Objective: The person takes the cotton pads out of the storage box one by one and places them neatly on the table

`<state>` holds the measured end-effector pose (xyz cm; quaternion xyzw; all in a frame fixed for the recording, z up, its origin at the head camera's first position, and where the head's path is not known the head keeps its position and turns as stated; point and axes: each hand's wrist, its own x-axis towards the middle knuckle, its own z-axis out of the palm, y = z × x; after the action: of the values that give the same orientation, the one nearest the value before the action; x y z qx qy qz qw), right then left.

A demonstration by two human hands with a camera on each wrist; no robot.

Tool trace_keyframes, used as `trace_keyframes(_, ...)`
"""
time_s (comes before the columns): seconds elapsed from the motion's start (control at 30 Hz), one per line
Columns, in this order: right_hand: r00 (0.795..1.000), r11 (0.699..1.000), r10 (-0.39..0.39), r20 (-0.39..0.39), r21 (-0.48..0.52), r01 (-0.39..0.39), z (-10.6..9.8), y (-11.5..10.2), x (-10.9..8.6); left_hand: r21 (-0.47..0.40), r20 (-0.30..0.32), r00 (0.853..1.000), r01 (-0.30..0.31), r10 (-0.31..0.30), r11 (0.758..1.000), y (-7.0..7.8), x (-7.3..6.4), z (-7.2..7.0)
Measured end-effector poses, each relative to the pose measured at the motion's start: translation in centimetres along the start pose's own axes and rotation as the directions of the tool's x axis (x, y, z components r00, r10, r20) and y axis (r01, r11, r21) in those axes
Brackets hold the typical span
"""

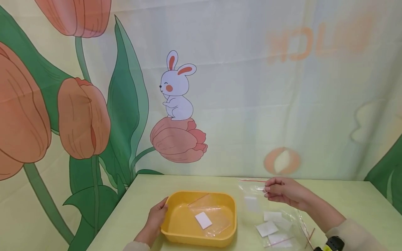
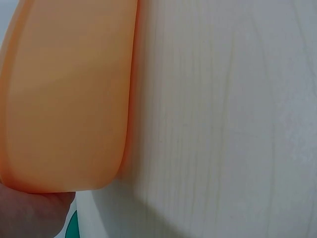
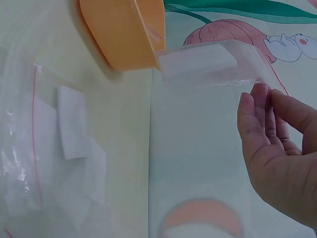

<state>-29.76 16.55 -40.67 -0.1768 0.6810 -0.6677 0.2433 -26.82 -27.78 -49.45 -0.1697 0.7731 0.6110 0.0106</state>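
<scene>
My left hand (image 1: 155, 217) grips the left end of a yellow plastic tub (image 1: 194, 240), thumb near the rim. In the left wrist view the tub's outer wall (image 2: 69, 99) fills the left side, with part of the hand (image 2: 32, 213) below it. Inside the tub lie a clear plastic bag (image 1: 220, 218) and a small white card (image 1: 203, 220). To the right of the tub, my right hand (image 1: 287, 191) pinches a clear zip bag (image 1: 246, 187) by its red-lined top corner. That bag hangs above the table with a white piece (image 3: 198, 62) in it.
Several white cards (image 1: 267, 229) and clear bags with red seal lines (image 1: 293, 219) lie on the table (image 1: 351, 205) at the right. Behind the table hangs a printed curtain (image 1: 235, 104) with tulips and a rabbit. A dark wrist device (image 1: 334, 243) shows at the bottom right.
</scene>
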Motion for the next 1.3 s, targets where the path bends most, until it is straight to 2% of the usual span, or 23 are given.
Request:
trace_keyframes(0.17,1.0,0.999,-0.02,-0.011,0.042,0.021,-1.0,2.1,-2.0,-0.002,0.001,1.0,-0.006,0.006,1.0,-0.1,0.0,0.1)
trace_keyframes(0.5,1.0,0.99,-0.009,0.003,0.138,0.009,-3.0,6.0,-6.1,0.011,-0.009,1.0,-0.02,0.02,1.0,0.0,-0.2,0.1)
trace_keyframes(0.63,0.999,0.983,0.035,0.0,0.18,-0.034,-3.9,7.2,-7.8,0.015,-0.012,1.0,-0.018,0.018,1.0,-0.1,-0.1,0.1)
trace_keyframes(0.77,0.992,0.976,0.113,-0.049,0.195,-0.101,-4.8,8.3,-9.3,0.011,-0.002,1.0,-0.021,0.021,1.0,0.0,-0.2,0.1)
trace_keyframes(0.83,0.985,0.97,0.152,-0.08,0.203,-0.133,-5.4,8.7,-9.7,0.005,0.003,1.0,-0.022,0.022,1.0,0.0,-0.2,0.0)
trace_keyframes(1.03,0.939,0.94,0.275,-0.205,0.263,-0.218,-6.9,10.0,-10.5,0.016,-0.01,0.999,-0.032,0.032,0.999,-0.5,0.2,-0.1)
trace_keyframes(1.2,0.907,0.923,0.314,-0.282,0.316,-0.221,-7.9,11.1,-10.7,-0.002,-0.003,0.999,-0.041,0.041,0.999,-0.5,0.1,-0.1)
trace_keyframes(1.3,0.88,0.917,0.337,-0.336,0.328,-0.226,-8.3,11.6,-10.6,-0.007,0.001,0.999,-0.041,0.041,0.999,-0.3,-0.1,0.0)
